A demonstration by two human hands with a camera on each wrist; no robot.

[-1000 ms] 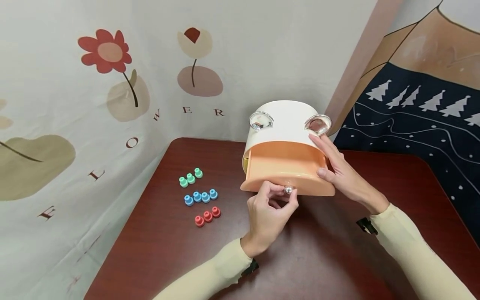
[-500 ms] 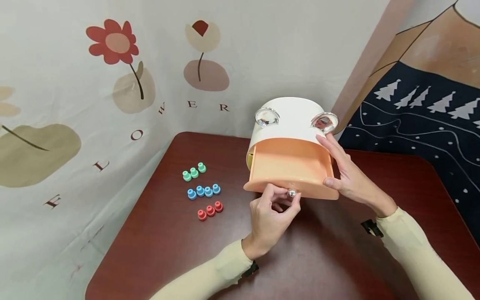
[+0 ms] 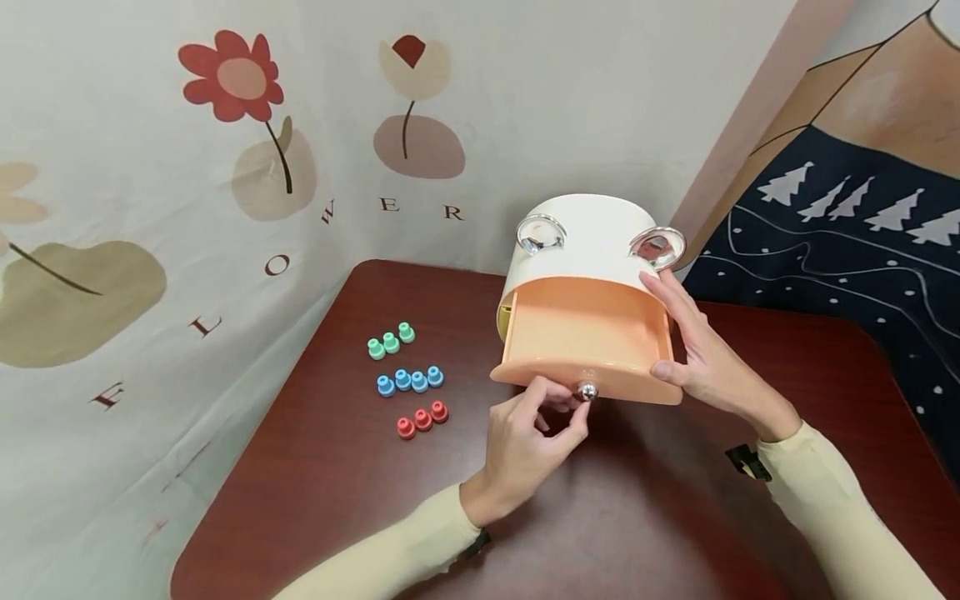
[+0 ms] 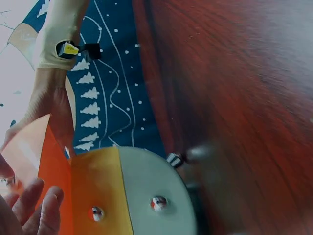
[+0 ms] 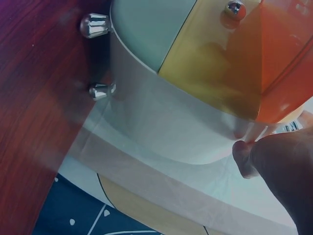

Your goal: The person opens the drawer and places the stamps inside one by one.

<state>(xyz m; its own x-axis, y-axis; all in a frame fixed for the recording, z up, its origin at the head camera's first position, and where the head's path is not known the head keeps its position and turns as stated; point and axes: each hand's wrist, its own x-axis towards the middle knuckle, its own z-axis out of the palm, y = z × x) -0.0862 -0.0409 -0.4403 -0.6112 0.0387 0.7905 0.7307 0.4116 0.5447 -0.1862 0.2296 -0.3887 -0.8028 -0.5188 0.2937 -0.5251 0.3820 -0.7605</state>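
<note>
A white tabletop cabinet (image 3: 581,242) stands near the back of the table with its peach drawer (image 3: 592,317) pulled out. My left hand (image 3: 521,450) is at the drawer's round silver knob (image 3: 588,390), its bent fingers and thumb just to the left and below; the whole knob shows. Fingertips (image 4: 51,198) of that hand appear slightly spread in the left wrist view. My right hand (image 3: 705,358) rests along the cabinet's right side, fingers extended, thumb on the drawer's front edge. Below are a yellow drawer (image 4: 100,181) and a grey-green drawer (image 4: 151,178).
Three green pegs (image 3: 391,342), several blue pegs (image 3: 411,380) and three red pegs (image 3: 423,418) stand in rows on the brown table (image 3: 330,467), left of the cabinet. Two shiny eye-like ornaments (image 3: 542,233) jut from the cabinet's top. Printed cloth hangs behind.
The peach drawer has come further out towards me. My left fingers and thumb have slipped left off the silver knob. My right hand keeps its place on the cabinet. The head view has shifted slightly.
</note>
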